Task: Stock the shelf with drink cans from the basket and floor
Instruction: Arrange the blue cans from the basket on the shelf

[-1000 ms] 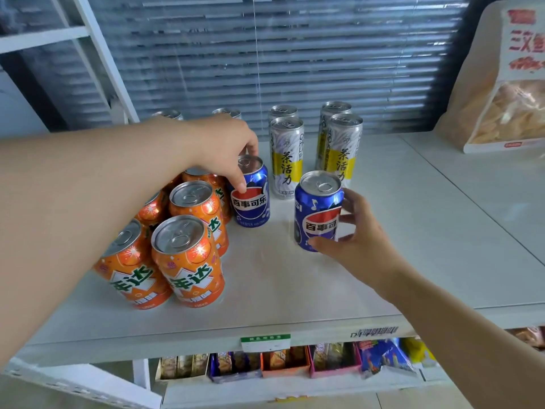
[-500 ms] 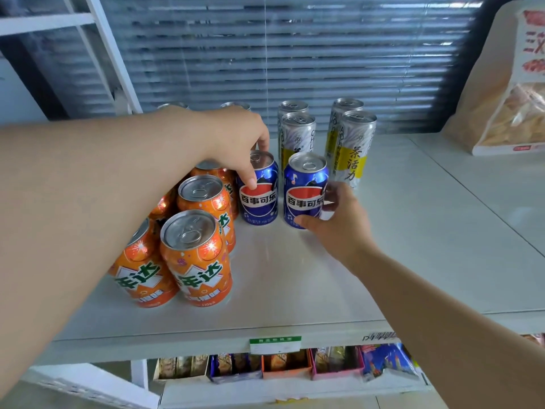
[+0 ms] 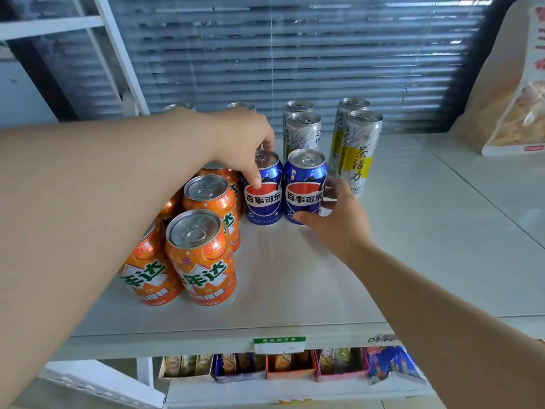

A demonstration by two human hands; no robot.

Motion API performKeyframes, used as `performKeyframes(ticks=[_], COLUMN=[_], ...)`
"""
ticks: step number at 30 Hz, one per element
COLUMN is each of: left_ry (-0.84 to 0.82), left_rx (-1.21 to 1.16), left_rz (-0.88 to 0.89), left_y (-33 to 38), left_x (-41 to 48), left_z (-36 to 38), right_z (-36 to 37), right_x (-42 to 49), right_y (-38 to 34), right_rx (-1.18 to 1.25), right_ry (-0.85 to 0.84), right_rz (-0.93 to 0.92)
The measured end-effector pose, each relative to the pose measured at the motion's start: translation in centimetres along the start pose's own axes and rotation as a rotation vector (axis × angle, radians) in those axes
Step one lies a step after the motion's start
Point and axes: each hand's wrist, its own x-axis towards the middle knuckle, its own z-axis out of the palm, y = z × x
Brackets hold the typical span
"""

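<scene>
Two blue cola cans stand side by side on the white shelf [image 3: 309, 284]. My left hand [image 3: 244, 140] reaches over the orange cans and grips the top of the left blue can [image 3: 264, 199], thumb on its front. My right hand [image 3: 333, 216] curls round the lower right side of the right blue can [image 3: 305, 190], which stands upright touching its neighbour. Several orange soda cans [image 3: 203, 258] sit in rows at the left. Several tall silver-and-yellow tea cans [image 3: 358, 149] stand behind the blue ones. No basket or floor is in sight.
A large snack bag [image 3: 513, 93] leans at the back right of the shelf. Window blinds [image 3: 295, 54] close off the back. A price tag [image 3: 279, 344] hangs on the shelf's front edge, with boxed snacks [image 3: 290, 364] on the lower shelf.
My right hand has slid the right blue can back and left until it stands against the other blue can. My left hand stayed on the left blue can.
</scene>
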Motion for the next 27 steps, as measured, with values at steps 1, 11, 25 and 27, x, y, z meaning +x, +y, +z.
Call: performKeyframes(ticks=[1, 11, 25, 27], left_ry=[0.000, 0.051, 0.474, 0.396], left_rx=[0.007, 0.027, -1.032, -1.090], left_rz=[0.001, -0.080, -0.251, -0.226], left_y=[0.1, 1.7, 25.3, 29.9], left_x=[0.0, -2.2, -6.1, -7.0], left_z=[0.0, 0.1, 4.0, 5.6], right_z=[0.0, -3.2, -25.5, -28.7], right_x=[0.1, -1.6, -15.0, -18.4], right_y=[0.0, -0.2, 4.9, 6.8], right_rx=[0.000, 0.069, 0.136, 0.106], right_ry=[-0.004, 0.015, 0.254, 0.310], right_rz=[0.005, 0.099, 0.179, 0.205])
